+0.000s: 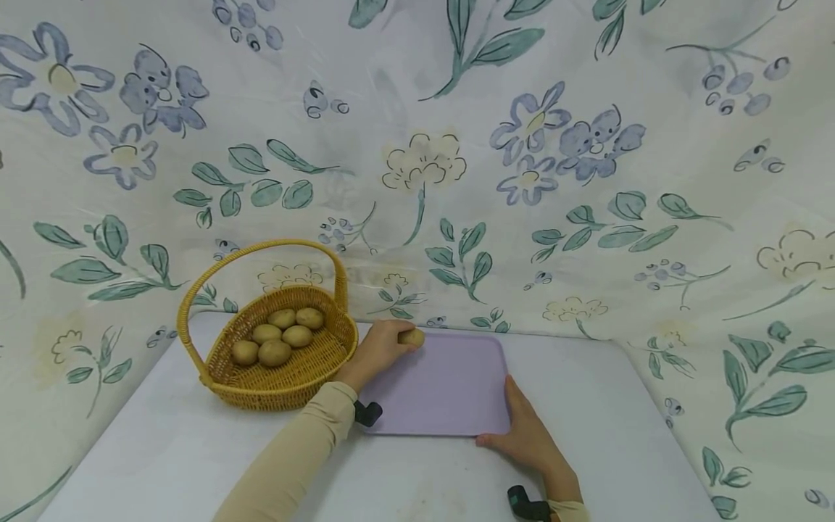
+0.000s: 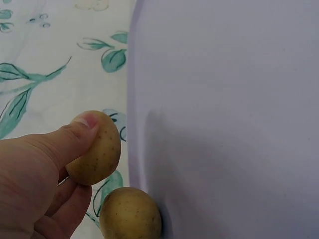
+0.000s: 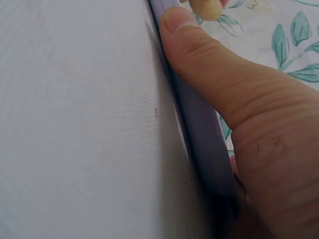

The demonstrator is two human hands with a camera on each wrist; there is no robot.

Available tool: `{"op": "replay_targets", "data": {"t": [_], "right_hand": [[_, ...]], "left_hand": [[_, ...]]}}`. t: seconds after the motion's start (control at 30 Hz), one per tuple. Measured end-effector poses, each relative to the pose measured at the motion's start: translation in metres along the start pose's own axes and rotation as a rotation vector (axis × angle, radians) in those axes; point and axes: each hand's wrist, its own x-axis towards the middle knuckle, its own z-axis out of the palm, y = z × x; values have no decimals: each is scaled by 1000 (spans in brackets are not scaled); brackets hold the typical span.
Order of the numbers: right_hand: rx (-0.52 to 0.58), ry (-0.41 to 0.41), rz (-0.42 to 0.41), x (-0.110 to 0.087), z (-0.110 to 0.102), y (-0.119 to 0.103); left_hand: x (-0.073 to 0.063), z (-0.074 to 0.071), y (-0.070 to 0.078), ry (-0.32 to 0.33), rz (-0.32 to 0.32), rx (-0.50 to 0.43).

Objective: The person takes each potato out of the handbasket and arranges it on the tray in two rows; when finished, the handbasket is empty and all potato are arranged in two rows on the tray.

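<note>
My left hand (image 1: 377, 353) pinches a potato (image 1: 412, 338) between thumb and fingers, at the far left part of a lilac tray (image 1: 450, 391). Close below it in the left wrist view is a second potato (image 2: 130, 214), by the tray's raised edge; the head view does not show it, as my hand covers that spot. With thumb on the near rim and fingers along the right side, my right hand (image 1: 530, 433) holds the tray's near right corner. Several more potatoes (image 1: 274, 353) lie in a yellow wicker basket (image 1: 280, 400) left of the tray.
The basket's tall arched handle (image 1: 280, 243) rises above my left forearm's side of the white table (image 1: 574, 377). A floral cloth (image 1: 417, 109) hangs behind the table. Both wrists carry small black devices (image 1: 368, 414).
</note>
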Motion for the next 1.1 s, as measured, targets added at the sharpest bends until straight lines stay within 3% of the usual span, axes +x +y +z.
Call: {"op": "replay_targets", "data": {"t": [0.57,0.9,1.1], "right_hand": [[1,3,17,0,0,-1],[11,11,17,1,1,-1],[10,2,24,1,0,0]], "left_hand": [[0,8,-1,11,34,35],[-1,14,-4,31,69,130],[-1,16,-3,38,65,135]]}}
